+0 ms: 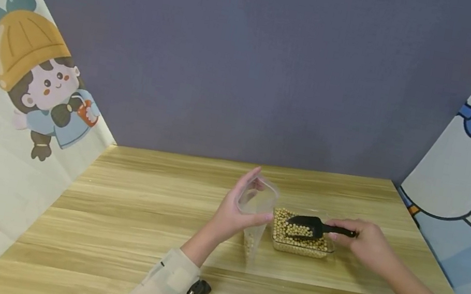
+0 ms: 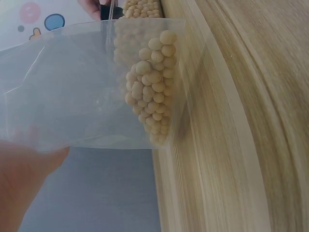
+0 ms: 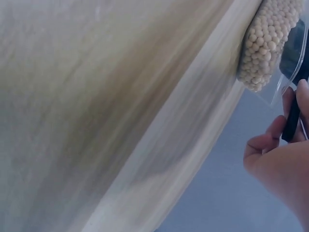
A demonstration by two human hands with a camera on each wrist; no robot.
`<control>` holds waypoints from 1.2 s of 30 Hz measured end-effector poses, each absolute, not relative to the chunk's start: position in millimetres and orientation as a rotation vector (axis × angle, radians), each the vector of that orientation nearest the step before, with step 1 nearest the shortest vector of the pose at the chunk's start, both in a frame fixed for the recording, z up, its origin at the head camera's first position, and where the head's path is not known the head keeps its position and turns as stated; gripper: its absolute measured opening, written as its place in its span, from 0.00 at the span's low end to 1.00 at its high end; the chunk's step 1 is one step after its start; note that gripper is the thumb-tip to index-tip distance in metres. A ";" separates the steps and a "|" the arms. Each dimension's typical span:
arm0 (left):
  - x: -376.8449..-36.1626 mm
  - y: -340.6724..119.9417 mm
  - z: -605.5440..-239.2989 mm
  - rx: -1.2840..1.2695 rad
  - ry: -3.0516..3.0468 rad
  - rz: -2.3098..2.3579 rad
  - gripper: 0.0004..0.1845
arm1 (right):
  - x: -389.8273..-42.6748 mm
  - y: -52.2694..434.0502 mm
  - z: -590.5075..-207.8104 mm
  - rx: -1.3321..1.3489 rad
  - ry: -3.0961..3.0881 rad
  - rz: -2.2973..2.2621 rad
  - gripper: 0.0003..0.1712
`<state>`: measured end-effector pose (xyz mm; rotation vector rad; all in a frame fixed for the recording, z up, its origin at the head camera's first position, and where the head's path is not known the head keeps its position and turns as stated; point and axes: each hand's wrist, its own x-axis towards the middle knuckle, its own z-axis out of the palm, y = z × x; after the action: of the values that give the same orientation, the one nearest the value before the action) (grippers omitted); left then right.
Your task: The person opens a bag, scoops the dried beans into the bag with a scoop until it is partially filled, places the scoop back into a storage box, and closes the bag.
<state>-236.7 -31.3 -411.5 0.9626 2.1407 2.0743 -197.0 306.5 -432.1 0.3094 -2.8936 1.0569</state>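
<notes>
One clear bag (image 2: 72, 87) is in our view, gripped by the left hand (image 1: 237, 213) with its top spread wide and pale round beans (image 2: 153, 92) gathered in its bottom. At the bag's 3 o'clock, on the desk (image 1: 132, 223), we see a clear container (image 1: 300, 250) of similar beans. From the container's 3 o'clock the right hand (image 1: 366, 239) grips a black scoop (image 1: 317, 226), which points to 9 o'clock and carries beans. Whether the bag's base touches the desk we cannot quite tell
</notes>
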 end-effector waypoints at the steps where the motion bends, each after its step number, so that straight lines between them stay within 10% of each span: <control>1: -236.6 -31.5 -411.6 0.958 2.143 2.074 0.62 | -196.6 307.0 -432.0 0.298 -2.904 1.088 0.22; 36: -234.8 -29.2 -408.5 0.907 2.177 2.024 0.60 | -201.8 283.2 -288.2 0.240 -2.898 0.896 0.28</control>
<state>-234.8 -29.2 -408.5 0.9068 2.1767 2.0238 -201.8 283.2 -288.2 0.2400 -2.8976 0.8955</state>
